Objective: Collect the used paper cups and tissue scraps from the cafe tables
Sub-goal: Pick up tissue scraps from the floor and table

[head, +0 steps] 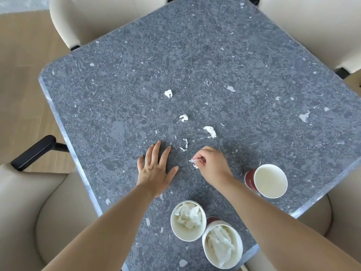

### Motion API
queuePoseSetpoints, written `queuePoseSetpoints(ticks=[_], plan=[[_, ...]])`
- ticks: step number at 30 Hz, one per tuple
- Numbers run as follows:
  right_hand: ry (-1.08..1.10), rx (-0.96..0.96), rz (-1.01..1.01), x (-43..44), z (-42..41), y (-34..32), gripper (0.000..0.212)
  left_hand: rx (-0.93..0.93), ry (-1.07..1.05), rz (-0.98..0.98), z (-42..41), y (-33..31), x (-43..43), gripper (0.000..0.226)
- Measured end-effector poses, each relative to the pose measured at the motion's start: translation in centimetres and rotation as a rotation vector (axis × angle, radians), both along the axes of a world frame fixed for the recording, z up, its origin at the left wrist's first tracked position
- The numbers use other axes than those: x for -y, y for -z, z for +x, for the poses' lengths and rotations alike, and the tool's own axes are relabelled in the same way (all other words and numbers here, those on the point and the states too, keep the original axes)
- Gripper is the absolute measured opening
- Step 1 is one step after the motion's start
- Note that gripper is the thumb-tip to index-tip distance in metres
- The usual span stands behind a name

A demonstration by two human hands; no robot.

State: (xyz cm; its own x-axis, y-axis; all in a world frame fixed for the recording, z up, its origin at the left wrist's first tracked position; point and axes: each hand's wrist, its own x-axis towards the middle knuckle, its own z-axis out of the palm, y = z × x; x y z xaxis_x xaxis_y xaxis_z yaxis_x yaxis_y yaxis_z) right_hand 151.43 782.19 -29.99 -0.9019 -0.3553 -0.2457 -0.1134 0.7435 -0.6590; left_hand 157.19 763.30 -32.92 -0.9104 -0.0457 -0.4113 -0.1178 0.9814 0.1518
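Pinching a white tissue scrap (194,162) between thumb and curled fingertips, a person's right hand (213,165) works low over a speckled grey desk (97,98); whether the paper has left the stone cannot be told. The left hand (154,173) lies flat on the desk at nine o'clock from the right, fingers straight and spread wide, holding nothing.

Four more bits of tissue lie loose on the desk, strung out from the hands toward twelve o'clock. A thin curl (184,145) lies nearest, just off the right hand's knuckles. A larger piece (210,131) sits at one o'clock from that curl. A small wad (183,117) lies beyond, and a far wad (168,93) rests near the desk's middle.

Three paper cups stand upright near the person, white inside with dark red walls. An empty cup (270,180) stands at three o'clock from the right hand, close beside the forearm and near the desk's edge. At six o'clock, between the forearms, a left cup (188,221) and a right cup (222,244) stand side by side, rims seeming to meet, each packed with crumpled white tissue.

Cream chairs (82,20) ring the desk at eleven, two, four and eight o'clock, on a pale wood floor (19,65).
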Motion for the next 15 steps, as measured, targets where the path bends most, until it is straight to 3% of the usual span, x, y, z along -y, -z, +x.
queuePoseSetpoints(ticks=[7, 10, 15], plan=[[0.012, -0.02, 0.016, 3.5, -2.8, 0.2, 0.032, -0.126, 0.008, -0.002, -3.9, 0.0, 1.5, 0.069], [-0.028, -0.031, 0.096, 4.1, -3.5, 0.3, 0.016, -0.119, 0.021, -0.009, -4.9, 0.0, 1.9, 0.067], [-0.022, -0.069, 0.064, 3.3, -3.5, 0.1, 0.014, -0.12, 0.016, 0.0, -6.2, -0.2, 1.8, 0.066]])
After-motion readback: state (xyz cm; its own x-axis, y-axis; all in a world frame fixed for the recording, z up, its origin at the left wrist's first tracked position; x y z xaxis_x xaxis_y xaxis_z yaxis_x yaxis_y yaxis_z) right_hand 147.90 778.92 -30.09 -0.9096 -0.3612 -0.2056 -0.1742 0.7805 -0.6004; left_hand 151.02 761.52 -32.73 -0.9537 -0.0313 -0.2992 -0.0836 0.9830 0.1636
